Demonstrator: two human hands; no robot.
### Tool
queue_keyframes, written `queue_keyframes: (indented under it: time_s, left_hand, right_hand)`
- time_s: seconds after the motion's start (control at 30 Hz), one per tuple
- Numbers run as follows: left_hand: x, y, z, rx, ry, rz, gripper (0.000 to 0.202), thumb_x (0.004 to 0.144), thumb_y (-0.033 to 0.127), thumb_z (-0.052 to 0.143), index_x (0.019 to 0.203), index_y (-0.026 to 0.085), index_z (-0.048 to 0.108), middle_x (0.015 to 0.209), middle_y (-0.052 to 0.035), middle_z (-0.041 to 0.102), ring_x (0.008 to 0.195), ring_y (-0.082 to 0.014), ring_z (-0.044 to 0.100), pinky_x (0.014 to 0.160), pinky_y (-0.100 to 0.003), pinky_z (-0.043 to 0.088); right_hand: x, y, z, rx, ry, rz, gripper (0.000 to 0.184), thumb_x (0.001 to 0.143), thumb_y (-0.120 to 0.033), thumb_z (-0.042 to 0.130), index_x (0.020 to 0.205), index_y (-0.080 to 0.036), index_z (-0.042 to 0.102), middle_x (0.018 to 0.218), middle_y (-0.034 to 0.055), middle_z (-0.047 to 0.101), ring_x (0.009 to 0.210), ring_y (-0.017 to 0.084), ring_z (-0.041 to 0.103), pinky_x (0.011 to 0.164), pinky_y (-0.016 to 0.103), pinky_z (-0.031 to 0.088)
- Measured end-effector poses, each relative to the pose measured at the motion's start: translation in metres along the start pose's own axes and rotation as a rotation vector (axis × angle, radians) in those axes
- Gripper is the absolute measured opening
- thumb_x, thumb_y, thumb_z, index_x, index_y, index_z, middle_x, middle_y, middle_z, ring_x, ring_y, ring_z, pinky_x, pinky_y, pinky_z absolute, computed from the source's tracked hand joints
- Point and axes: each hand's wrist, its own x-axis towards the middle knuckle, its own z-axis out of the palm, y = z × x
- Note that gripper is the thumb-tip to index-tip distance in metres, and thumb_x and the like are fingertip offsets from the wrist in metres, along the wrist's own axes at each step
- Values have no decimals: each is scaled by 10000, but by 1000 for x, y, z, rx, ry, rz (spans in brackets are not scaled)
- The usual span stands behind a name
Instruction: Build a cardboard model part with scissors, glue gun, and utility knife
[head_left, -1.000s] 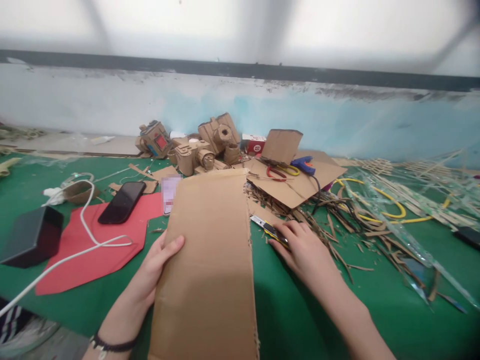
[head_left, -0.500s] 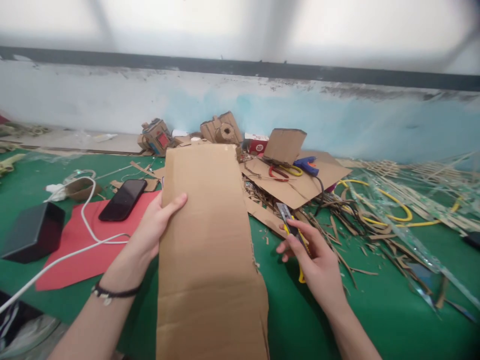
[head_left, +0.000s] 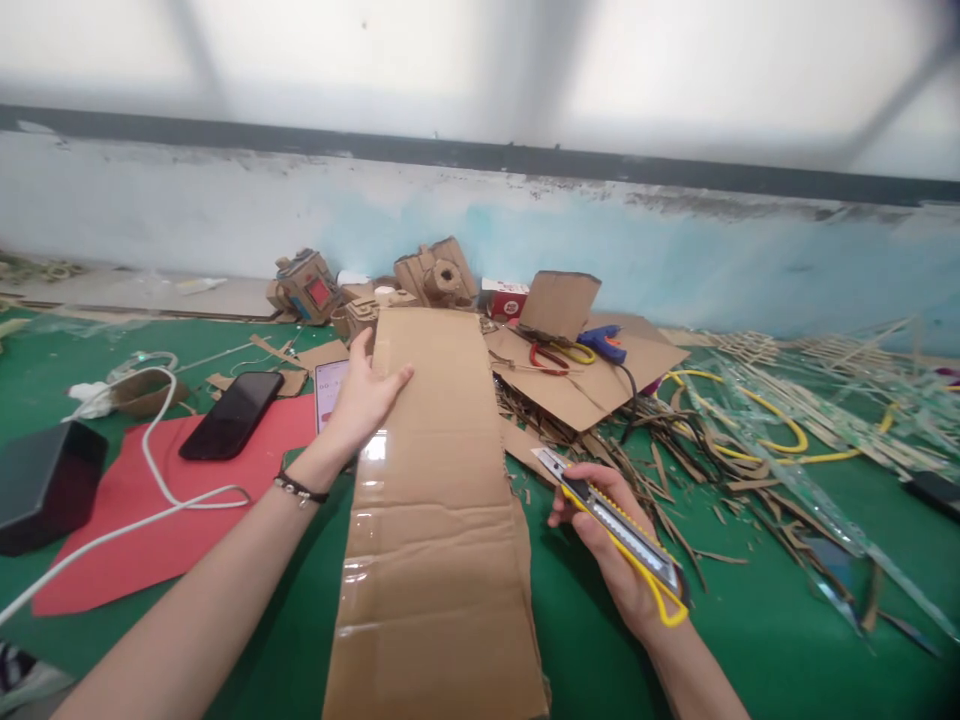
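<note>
A long strip of brown cardboard (head_left: 442, 480) stretches from the bottom edge toward the middle, creased across and with shiny tape along its left side. My left hand (head_left: 367, 395) grips its left edge near the far end, thumb on top and the other fingers partly hidden. Off the strip's right side, my right hand (head_left: 611, 530) is closed round a yellow box cutter (head_left: 622, 535), its blade end pointing up and left. The blade is apart from the cardboard.
On the green table (head_left: 285, 640) lie a black phone (head_left: 232, 415), red paper (head_left: 150, 510), a dark box (head_left: 52, 485) and a white cable (head_left: 154, 430). Behind are cardboard models (head_left: 439, 275), a blue glue gun (head_left: 604, 343) and red-handled scissors (head_left: 551, 358). Cardboard scraps (head_left: 675, 480) litter the right.
My left hand has moved right and up with the cardboard, whose taped left side now shows. The box cutter has turned in my right hand, bringing its full length into view.
</note>
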Motion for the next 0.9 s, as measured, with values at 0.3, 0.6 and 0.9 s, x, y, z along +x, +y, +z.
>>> queue_keyframes:
  time_s: [0.3, 0.6, 0.9]
  left_hand:
    - [40, 15, 13, 403, 53, 317, 559, 933, 310, 734, 1451, 140, 609, 1543, -182, 665, 1432, -353, 638, 1257, -530, 471]
    - [-3, 16, 13, 926, 75, 652, 460, 1066, 270, 538, 1471, 69, 625, 1754, -271, 387, 1678, -474, 260, 1342, -668, 284]
    - [-73, -31, 42, 1151, -537, 973, 655, 1155, 523, 411, 1643, 91, 471, 1744, -179, 460, 1620, -382, 432, 1338, -599, 303]
  right_hand:
    - [2, -2, 20, -378, -4, -140, 362, 976, -559, 760, 1201, -276, 775, 1144, 113, 853, 998, 300, 843, 869, 380, 707]
    - [13, 18, 37, -598, 101, -294, 280, 1047, -428, 665, 1285, -299, 735, 1199, 87, 837, 1074, 278, 830, 908, 372, 683]
    - [21, 4, 12, -505, 180, -123, 417, 975, -566, 740, 1249, -267, 645, 1055, 92, 835, 826, 251, 835, 711, 324, 683]
